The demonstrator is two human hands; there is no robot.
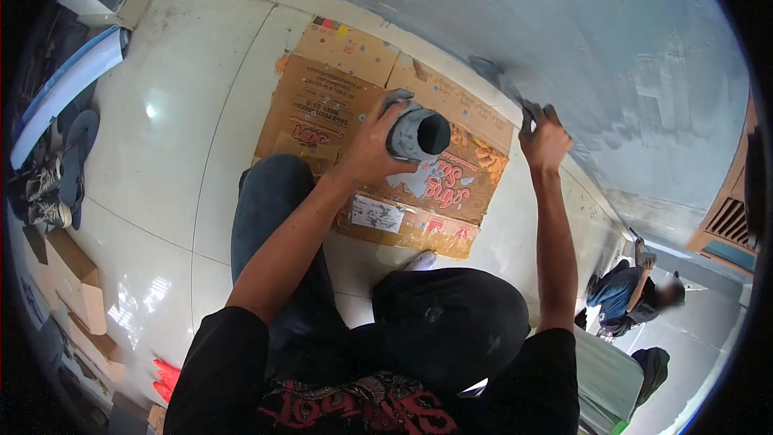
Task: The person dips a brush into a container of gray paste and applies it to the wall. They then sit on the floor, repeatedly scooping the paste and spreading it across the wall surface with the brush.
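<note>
Gripping a grey-smeared tub (419, 134) in the closed left hand (369, 150) above the cardboard (322, 109) on the floor, pressing a scraper (501, 83) clenched in the right hand (546, 142) against the far wall (580, 24), seemingly much coated already, blotchy stretches to the right remaining.

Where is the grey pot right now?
In the head view, the pot is held in the left hand, above the cardboard, left of the right hand and its scraper.

Grey-smeared black tub (419, 134), brown red-lettered cardboard (338, 105), grey wall (564, 24)
</note>
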